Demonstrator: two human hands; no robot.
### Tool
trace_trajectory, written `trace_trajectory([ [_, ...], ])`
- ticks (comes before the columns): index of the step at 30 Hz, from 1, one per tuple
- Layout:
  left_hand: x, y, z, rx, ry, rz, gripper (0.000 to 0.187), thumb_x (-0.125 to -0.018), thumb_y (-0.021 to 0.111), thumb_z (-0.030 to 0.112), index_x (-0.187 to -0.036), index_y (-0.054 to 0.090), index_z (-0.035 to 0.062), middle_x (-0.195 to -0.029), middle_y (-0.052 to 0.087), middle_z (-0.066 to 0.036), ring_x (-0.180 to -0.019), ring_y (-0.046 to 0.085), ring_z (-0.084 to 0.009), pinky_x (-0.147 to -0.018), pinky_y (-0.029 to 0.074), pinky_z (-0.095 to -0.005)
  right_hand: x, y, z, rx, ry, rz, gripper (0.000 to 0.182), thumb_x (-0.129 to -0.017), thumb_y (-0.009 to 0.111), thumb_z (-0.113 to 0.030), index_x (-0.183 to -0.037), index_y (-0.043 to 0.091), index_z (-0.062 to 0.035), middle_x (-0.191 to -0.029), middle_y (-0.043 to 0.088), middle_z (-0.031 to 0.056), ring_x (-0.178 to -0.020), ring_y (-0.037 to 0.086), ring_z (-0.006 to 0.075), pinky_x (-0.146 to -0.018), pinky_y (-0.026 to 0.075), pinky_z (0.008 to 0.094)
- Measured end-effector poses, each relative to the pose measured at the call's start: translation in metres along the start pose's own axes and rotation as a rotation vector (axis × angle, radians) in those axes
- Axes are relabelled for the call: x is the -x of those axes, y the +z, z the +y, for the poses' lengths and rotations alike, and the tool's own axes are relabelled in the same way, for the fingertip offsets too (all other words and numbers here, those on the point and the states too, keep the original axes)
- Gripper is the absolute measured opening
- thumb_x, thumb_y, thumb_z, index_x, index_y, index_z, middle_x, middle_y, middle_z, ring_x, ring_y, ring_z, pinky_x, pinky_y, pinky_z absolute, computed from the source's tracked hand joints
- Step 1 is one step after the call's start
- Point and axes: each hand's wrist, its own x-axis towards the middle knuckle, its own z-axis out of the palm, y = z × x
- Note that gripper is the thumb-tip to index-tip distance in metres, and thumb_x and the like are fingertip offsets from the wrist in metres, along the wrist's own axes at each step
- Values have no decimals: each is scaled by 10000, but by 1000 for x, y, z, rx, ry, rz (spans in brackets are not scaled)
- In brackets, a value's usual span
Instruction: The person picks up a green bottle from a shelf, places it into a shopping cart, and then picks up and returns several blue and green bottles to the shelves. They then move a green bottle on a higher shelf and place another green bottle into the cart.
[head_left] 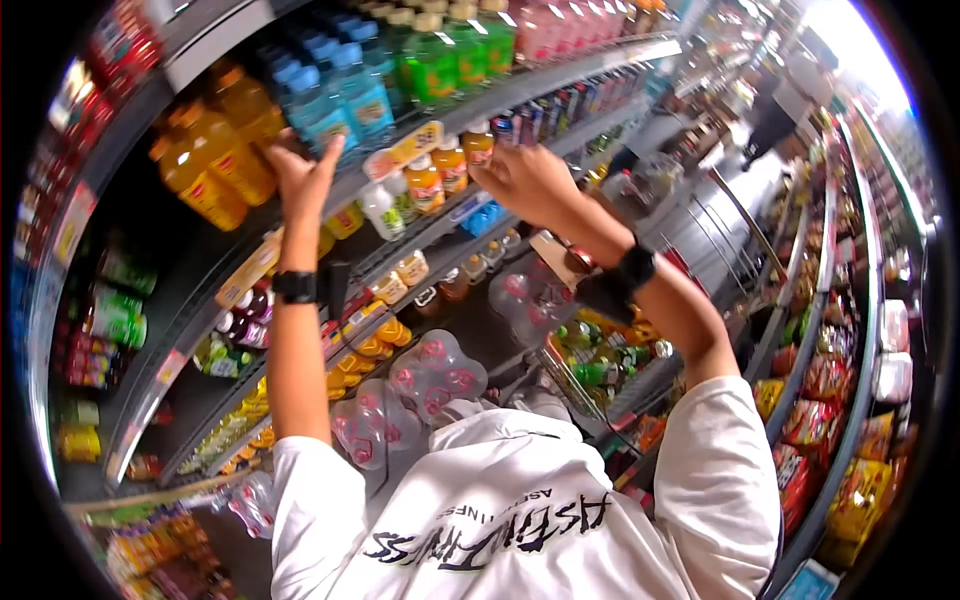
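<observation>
On the upper shelf at the left, my left hand (303, 180) is raised with thumb and fingers spread apart. Its fingers reach between large orange drink bottles (212, 165) and light blue drink bottles (335, 105), overlapping both in this view. My right hand (530, 183) is farther right, in front of the shelf edge, with curled fingers. Small orange juice bottles (425, 185) with white and orange caps stand just left of it, one right at its fingertips. What the curled fingers hold, if anything, is hidden.
Green bottles (445, 60) and pink bottles (565, 30) fill the upper shelf. Shrink-wrapped bottle packs (435, 375) stand on the floor below. A shopping cart (600, 385) with green bottles is at my right. Snack packets (815, 430) line the right shelves. A person (795, 95) is down the aisle.
</observation>
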Motion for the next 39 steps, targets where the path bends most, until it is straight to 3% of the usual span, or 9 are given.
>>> trace_trajectory([
  [3,5,21,27,-357,-29,202,539,-714,812,233,-1056,514,-57,-999,613,-131,-885,585,-183,-812,452,-320,97,4,79,-23,388,-113,363,-840,565,-400,-819,618,-42,-736,638,176,-709,622,375,-622,482,451],
  [6,-2,24,35,-438,-106,55,406,-714,800,322,-835,680,-46,-821,697,-115,-744,641,-176,-719,475,-331,187,11,161,21,868,-183,333,-827,552,-369,-909,644,-61,-834,652,193,-838,620,394,-718,486,448],
  [10,-11,21,18,-674,-274,134,457,-708,800,362,-882,692,-47,-853,695,-108,-785,634,-160,-758,464,-334,318,22,280,186,1055,-203,305,-820,551,-274,-1025,635,-64,-931,647,216,-949,600,389,-780,481,457],
  [14,-10,11,0,-383,-193,159,456,-756,785,293,-999,663,-74,-1004,660,-83,-859,575,-118,-802,447,-286,408,29,355,145,1163,-253,325,-808,568,-227,-1048,582,-8,-973,629,250,-948,591,408,-817,472,460],
  [16,-20,-22,-14,-559,-429,134,468,-773,777,256,-1049,631,-93,-1057,633,-84,-879,562,-108,-803,445,-274,449,44,390,93,1023,-100,310,-801,580,-208,-1030,575,0,-958,630,246,-932,594,416,-793,476,469],
  [28,-27,-63,3,-602,-505,209,333,-780,774,284,-704,528,72,-865,572,-1,-749,492,-66,-706,428,-243,576,141,520,-38,1651,-305,438,-758,650,-376,-990,656,-5,-923,667,206,-923,638,354,-752,470,421],
  [36,-29,-50,28,-703,-592,268,382,-768,771,359,-744,488,104,-768,488,15,-669,485,-69,-632,423,-211,636,175,574,-286,1391,-386,439,-713,720,-321,-952,649,40,-897,677,158,-806,638,271,-698,458,382],
  [37,-33,-54,28,-700,-607,247,384,-771,769,359,-735,484,105,-765,485,14,-670,484,-69,-634,425,-210,621,165,564,-488,1292,-172,371,-710,733,-250,-903,660,58,-869,686,124,-755,626,216,-655,447,353],
  [39,-39,-73,24,-693,-607,227,367,-781,761,350,-749,509,86,-764,483,13,-689,490,-72,-636,429,-211,579,138,544,-511,1466,-232,368,-711,737,-245,-918,666,52,-877,688,113,-760,625,206,-651,447,351],
])
